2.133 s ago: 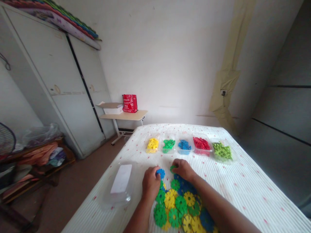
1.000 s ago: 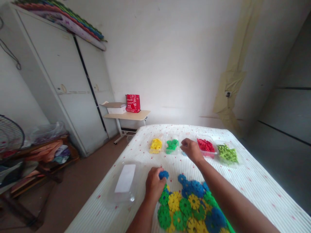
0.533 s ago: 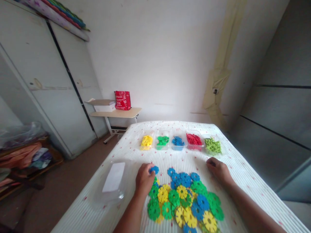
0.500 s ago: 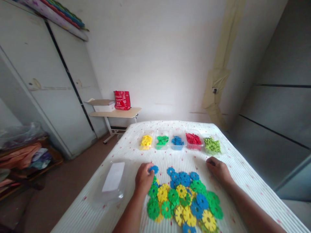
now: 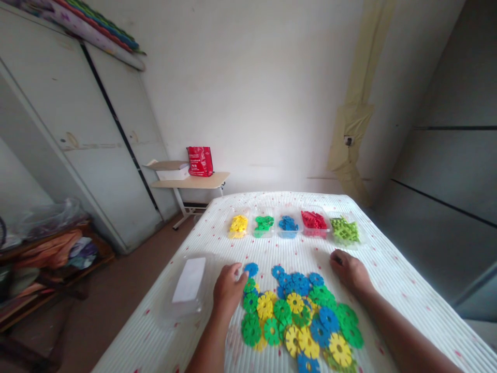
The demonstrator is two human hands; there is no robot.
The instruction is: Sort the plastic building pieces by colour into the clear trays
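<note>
Five tubs (image 5: 288,236) sit beyond the disc pile (image 5: 287,311), one box (image 5: 202,293) left of it. Left hand (image 5: 227,288), thumb and finger parted, is beside its blue disc (image 5: 254,270); right hand (image 5: 351,272), curled, has hidden contents.

White table (image 5: 396,269): near end cut off by frame. On table, near end: blue disc (image 5: 303,363), cropped at bottom. On table, right side: right hand (image 5: 351,270), fingertips and palm hidden. Beyond table, left: red bag (image 5: 200,161), small lettering illegible. Left of table: grey cabinet (image 5: 101,176), cut off at left edge.
</note>
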